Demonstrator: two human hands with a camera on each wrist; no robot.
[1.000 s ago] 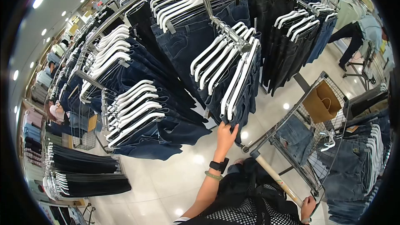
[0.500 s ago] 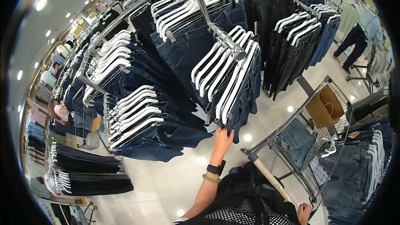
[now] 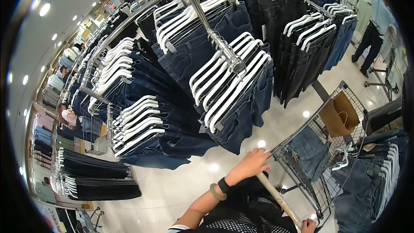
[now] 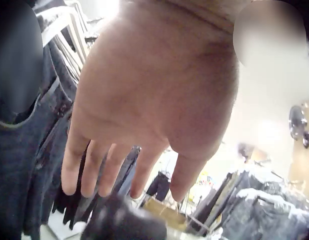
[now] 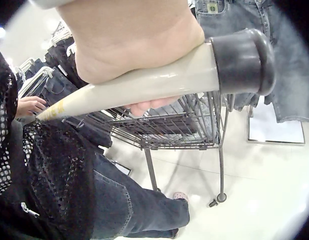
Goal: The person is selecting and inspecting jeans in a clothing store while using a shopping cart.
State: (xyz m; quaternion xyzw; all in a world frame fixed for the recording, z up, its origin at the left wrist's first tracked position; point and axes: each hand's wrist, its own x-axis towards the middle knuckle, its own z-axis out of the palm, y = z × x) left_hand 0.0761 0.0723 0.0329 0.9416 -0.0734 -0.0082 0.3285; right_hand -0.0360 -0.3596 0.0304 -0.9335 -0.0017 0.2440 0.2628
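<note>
My left hand [image 3: 250, 164] is off the jeans, above the far end of the cart's pale handle [image 3: 276, 196]; whether it touches the handle is unclear. In the left wrist view that hand [image 4: 154, 100] has its fingers straight and spread, palm facing the camera. My right hand [image 3: 308, 225] grips the near end of the handle; in the right wrist view the hand [image 5: 139, 45] wraps round the handle [image 5: 159, 79] beside its dark end cap. Dark jeans [image 3: 235, 127] hang on white hangers just beyond my left hand.
The wire cart [image 3: 321, 177] holds folded jeans [image 3: 307, 149] and a brown paper bag [image 3: 340, 114]. Racks of trousers stand ahead and at the left, with more jeans [image 3: 358, 185] at the right. A person [image 3: 373, 32] stands at the upper right.
My left hand has let go of the jeans on the front hanger and moved right and down to the handle. Those hangers have swung and spread. My right hand stays on the handle.
</note>
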